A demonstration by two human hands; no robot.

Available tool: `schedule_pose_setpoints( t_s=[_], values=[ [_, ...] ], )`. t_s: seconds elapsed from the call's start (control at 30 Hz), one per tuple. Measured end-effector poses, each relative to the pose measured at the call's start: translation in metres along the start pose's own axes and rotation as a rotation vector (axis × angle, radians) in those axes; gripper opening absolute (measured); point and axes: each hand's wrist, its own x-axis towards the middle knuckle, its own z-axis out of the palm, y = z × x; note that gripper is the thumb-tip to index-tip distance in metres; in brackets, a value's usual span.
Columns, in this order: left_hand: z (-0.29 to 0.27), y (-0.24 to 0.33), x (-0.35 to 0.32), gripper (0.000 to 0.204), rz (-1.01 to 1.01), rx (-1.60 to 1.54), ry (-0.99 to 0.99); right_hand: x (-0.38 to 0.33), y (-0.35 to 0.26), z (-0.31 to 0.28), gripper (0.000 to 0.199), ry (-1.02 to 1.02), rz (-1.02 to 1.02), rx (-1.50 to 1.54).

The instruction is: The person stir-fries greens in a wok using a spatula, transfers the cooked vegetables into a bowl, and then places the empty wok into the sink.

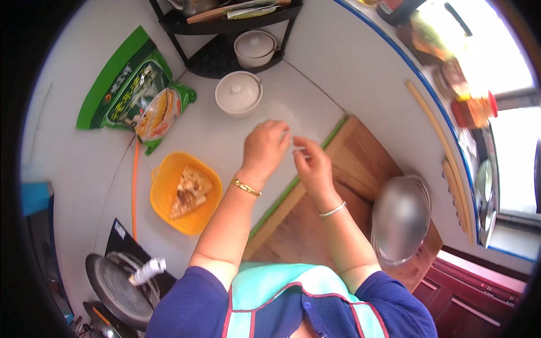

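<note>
My left hand (266,147) is raised over the grey-white counter with its fingers curled together. Whether anything small sits in them is hidden. Close beside it, a narrow gap away, my right hand (313,169) has its thumb and fingertips apart, and I see nothing in it. Beyond my left hand stands a white lidded pot (239,93). To the left, a yellow plastic basket (160,194) holds browned pieces of flatbread (191,188). Under my right forearm lies a wooden cutting board (298,225) with a green edge.
A green food bag (135,93) leans at the back left. A black corner shelf (208,56) carries another white lidded pot (255,48). Metal bowls (401,219) rest on the board's right side. A dark frying pan (115,287) is at the lower left. Jars (473,110) line the windowsill.
</note>
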Motion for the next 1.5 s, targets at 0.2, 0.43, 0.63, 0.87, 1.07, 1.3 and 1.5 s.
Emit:
schedule_pose_setpoints(
  t_s=[0.2,0.43,0.63,0.87,1.07,1.3,1.5],
  values=[
    [-0.023,0.056,-0.136,0.01,0.044,0.053,-0.297,-0.148,-0.025,-0.042,0.031,-0.315,0.005,-0.142],
    [-0.094,0.079,-0.318,0.008,-0.116,0.122,-0.188,-0.27,-0.032,-0.014,0.026,-0.627,-0.093,0.008],
    [-0.159,0.095,-0.472,0.011,-0.391,0.181,-0.057,-0.365,-0.064,0.036,0.028,-1.025,-0.257,0.091],
    [-0.225,0.103,-0.632,0.011,-0.577,0.212,0.245,-0.481,-0.122,0.12,0.029,-1.294,-0.554,-0.058],
    [-0.327,0.066,-0.794,0.011,-0.639,0.266,0.464,-0.627,-0.168,0.232,0.032,-1.412,-0.677,-0.087],
    [-0.462,-0.051,-1.041,0.015,-0.846,0.402,0.737,-0.85,-0.224,0.41,0.035,-1.556,-0.636,0.024],
    [-0.565,-0.159,-1.198,0.052,-1.106,0.748,0.914,-1.015,-0.277,0.617,0.045,-1.397,-0.931,0.016]
  ],
)
